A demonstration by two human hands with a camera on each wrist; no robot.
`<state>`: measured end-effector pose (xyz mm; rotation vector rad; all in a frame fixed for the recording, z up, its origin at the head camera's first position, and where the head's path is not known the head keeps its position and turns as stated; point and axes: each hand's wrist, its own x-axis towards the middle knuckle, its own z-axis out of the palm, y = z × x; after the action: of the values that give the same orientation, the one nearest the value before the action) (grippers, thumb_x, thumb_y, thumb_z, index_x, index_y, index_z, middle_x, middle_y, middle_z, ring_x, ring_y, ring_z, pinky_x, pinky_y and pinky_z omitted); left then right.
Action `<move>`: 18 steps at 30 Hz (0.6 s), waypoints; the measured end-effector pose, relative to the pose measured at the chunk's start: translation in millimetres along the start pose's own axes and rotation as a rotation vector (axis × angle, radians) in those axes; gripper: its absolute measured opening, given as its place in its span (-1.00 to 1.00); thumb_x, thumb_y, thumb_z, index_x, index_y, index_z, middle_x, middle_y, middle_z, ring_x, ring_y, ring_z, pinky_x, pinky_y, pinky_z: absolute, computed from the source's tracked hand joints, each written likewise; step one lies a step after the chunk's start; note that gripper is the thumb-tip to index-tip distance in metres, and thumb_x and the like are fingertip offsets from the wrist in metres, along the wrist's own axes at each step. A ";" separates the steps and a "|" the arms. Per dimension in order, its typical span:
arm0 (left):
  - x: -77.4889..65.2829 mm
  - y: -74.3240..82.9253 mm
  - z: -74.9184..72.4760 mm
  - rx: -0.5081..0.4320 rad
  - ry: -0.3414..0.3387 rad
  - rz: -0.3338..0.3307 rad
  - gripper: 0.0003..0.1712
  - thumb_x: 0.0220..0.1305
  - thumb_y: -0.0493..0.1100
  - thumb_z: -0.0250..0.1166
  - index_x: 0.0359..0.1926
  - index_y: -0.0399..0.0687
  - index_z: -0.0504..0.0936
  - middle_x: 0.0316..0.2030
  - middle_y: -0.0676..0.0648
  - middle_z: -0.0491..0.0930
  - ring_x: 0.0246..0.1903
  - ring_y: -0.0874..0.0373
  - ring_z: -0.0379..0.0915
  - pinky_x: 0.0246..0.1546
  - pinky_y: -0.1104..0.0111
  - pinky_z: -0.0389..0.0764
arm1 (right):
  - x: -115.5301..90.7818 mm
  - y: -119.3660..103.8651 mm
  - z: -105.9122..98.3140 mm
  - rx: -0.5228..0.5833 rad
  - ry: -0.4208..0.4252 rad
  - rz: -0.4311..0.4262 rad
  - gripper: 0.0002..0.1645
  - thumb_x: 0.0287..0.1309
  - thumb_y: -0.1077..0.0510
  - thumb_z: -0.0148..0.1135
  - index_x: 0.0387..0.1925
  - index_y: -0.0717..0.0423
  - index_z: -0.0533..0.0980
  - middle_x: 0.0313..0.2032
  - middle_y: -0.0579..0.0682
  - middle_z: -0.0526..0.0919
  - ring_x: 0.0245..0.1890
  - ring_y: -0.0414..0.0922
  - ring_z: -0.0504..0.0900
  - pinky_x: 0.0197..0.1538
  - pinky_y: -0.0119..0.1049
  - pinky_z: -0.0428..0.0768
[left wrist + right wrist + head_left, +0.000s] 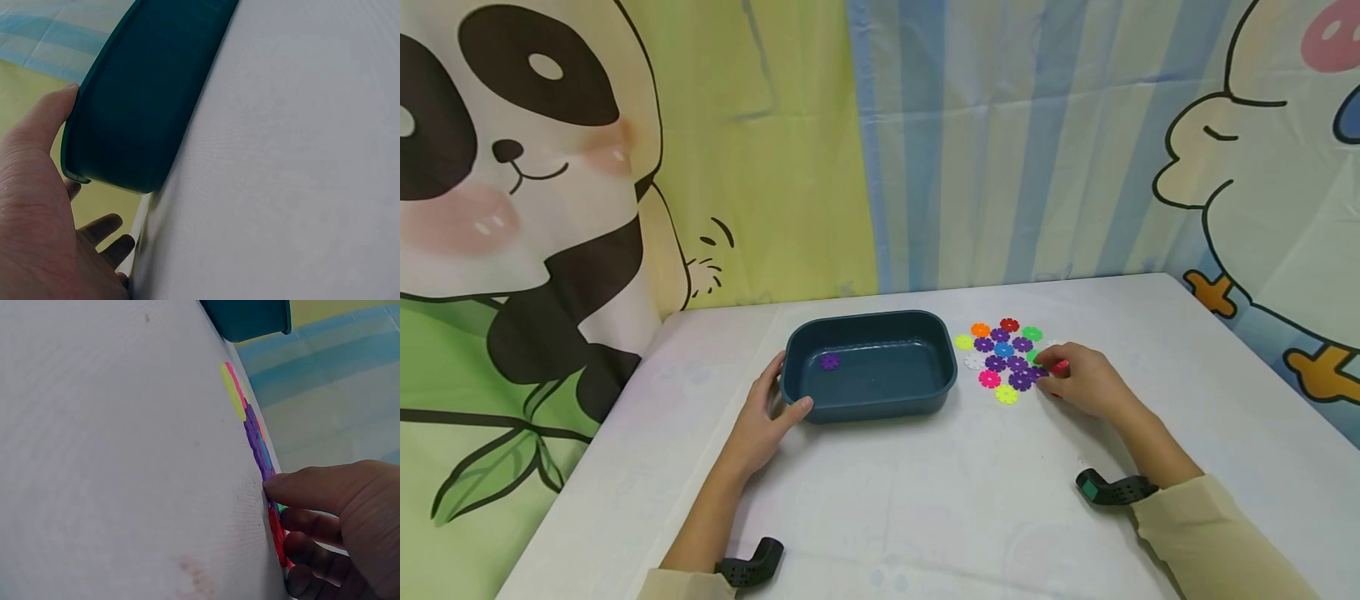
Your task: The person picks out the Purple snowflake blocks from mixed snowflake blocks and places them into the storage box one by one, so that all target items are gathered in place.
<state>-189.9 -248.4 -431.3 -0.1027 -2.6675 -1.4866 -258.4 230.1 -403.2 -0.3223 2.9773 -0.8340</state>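
A dark teal plastic basin point(868, 408) stands on the white table. My left hand point(758, 427) is at its near-left corner, the thumb touching the rim and the fingers spread along the left side. One purple snowflake disc point(829, 362) lies inside. To the basin's right sits a cluster of several notched discs: purple point(1020, 381), yellow point(1007, 394), pink point(989, 379), blue point(1003, 350), orange point(981, 330) and others. My right hand point(1086, 379) is at the cluster's right edge, thumb by a purple disc, a gap between thumb and forefinger. Its fingers partly cover red and green discs.
A white cloth covers the table point(925, 500). Behind it hang curtains point(985, 167) with a panda on the left and a white cartoon figure on the right. A black wrist device point(1112, 487) sits on each arm.
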 end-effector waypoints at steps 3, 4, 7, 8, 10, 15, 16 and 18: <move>0.3 -0.6 -0.2 -0.003 0.000 0.004 0.03 0.38 0.14 0.32 0.67 0.28 -0.07 0.64 -0.15 -0.03 0.63 -0.22 -0.14 0.56 -0.25 -0.02 | 0.2 -1.0 0.3 -0.022 -0.004 -0.004 -0.58 0.25 0.16 0.40 0.10 0.23 0.65 0.00 0.28 0.66 -0.04 0.18 0.60 0.08 0.13 0.69; 0.4 -0.7 -0.4 -0.003 0.000 0.008 0.03 0.38 0.15 0.32 0.67 0.27 -0.07 0.64 -0.16 -0.03 0.63 -0.23 -0.13 0.56 -0.25 -0.02 | 0.1 -1.3 0.1 -0.025 -0.006 -0.004 -0.59 0.25 0.16 0.39 0.10 0.24 0.66 0.00 0.28 0.66 -0.05 0.17 0.60 0.07 0.13 0.69; 0.6 -0.5 -0.9 -0.007 0.000 0.013 0.03 0.38 0.16 0.32 0.67 0.26 -0.07 0.63 -0.17 -0.03 0.63 -0.24 -0.13 0.57 -0.24 -0.02 | 0.3 -1.9 -1.0 -0.032 -0.019 -0.005 -0.59 0.27 0.16 0.38 0.10 0.25 0.66 -0.01 0.28 0.66 -0.05 0.17 0.59 0.07 0.14 0.68; 0.7 -0.3 -0.9 -0.009 0.000 0.014 0.03 0.38 0.15 0.32 0.67 0.26 -0.07 0.63 -0.17 -0.03 0.63 -0.23 -0.13 0.57 -0.24 -0.02 | 0.5 -1.8 -1.4 -0.030 -0.025 -0.002 -0.59 0.27 0.16 0.38 0.11 0.25 0.66 -0.01 0.28 0.66 -0.05 0.17 0.59 0.07 0.13 0.68; 0.7 0.0 -0.7 -0.014 -0.001 0.012 0.02 0.38 0.14 0.32 0.67 0.26 -0.06 0.63 -0.16 -0.03 0.63 -0.22 -0.13 0.57 -0.23 -0.02 | 0.8 -1.7 -2.1 -0.020 -0.038 0.008 -0.58 0.27 0.16 0.38 0.12 0.25 0.66 -0.02 0.27 0.66 -0.04 0.16 0.58 0.07 0.12 0.68; 0.3 0.7 0.1 -0.009 0.004 0.008 0.01 0.38 0.12 0.32 0.67 0.26 -0.05 0.63 -0.15 -0.01 0.63 -0.22 -0.12 0.57 -0.22 -0.01 | 0.4 -0.5 -4.7 0.034 -0.077 0.023 -0.58 0.26 0.15 0.39 0.10 0.26 0.63 -0.08 0.21 0.64 -0.10 0.10 0.54 -0.06 -0.08 0.67; 0.3 0.9 0.1 -0.008 0.004 0.009 0.01 0.38 0.12 0.32 0.67 0.25 -0.05 0.63 -0.16 -0.01 0.63 -0.22 -0.12 0.57 -0.23 -0.01 | 0.4 0.1 -5.2 0.047 -0.085 0.025 -0.58 0.25 0.15 0.39 0.09 0.26 0.63 -0.09 0.20 0.64 -0.11 0.09 0.53 -0.09 -0.13 0.65; 0.1 0.8 -0.1 -0.004 0.005 0.012 0.01 0.39 0.13 0.32 0.67 0.24 -0.05 0.63 -0.17 -0.01 0.62 -0.23 -0.12 0.57 -0.23 -0.02 | 0.1 0.6 -6.1 0.067 -0.099 0.029 -0.58 0.25 0.15 0.40 0.09 0.26 0.61 -0.11 0.18 0.62 -0.13 0.06 0.51 -0.13 -0.22 0.62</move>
<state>-190.0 -248.0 -430.6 -0.1149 -2.6560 -1.4863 -259.1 233.6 -398.4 -0.3083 2.8489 -0.8849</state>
